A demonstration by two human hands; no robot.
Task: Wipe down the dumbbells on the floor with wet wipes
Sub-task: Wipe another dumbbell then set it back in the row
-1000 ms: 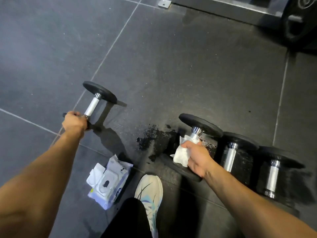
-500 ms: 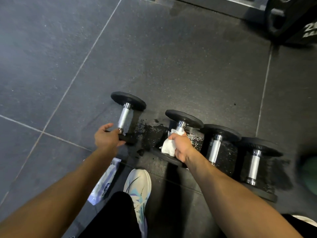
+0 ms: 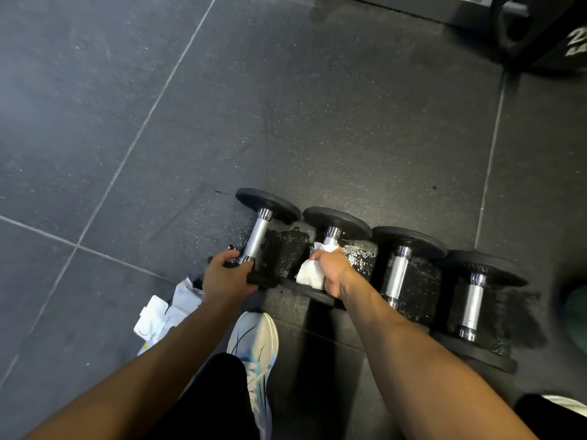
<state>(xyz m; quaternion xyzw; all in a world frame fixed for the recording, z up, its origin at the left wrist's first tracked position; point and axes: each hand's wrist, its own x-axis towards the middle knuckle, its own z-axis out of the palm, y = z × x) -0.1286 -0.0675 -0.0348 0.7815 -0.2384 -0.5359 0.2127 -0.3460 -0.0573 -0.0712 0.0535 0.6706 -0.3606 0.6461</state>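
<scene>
— Chrome handles and black plates: four dumbbells lie in a row on the rubber floor point(image 3: 317, 122). Taking the second dumbbell point(image 3: 336, 231) as the marker, where is each hand?

— On it, the right hand point(image 3: 333, 274) is closed around its handle with a white wet wipe point(image 3: 309, 274) bunched underneath. Just left of it, the left hand point(image 3: 224, 279) is clamped on the near plate of the leftmost dumbbell point(image 3: 259, 238), which sits almost touching it.

— What might go wrong?

— I'd worry about fingers. Those two near plates are close, so a roll could pinch the left hand between them. Wet patches glisten around the marker, so the grip could slip. Nearer the person and to its left, the wipe pack point(image 3: 165, 308) and the white shoe point(image 3: 254, 347) sit close, and a rolling plate could reach either.
</scene>
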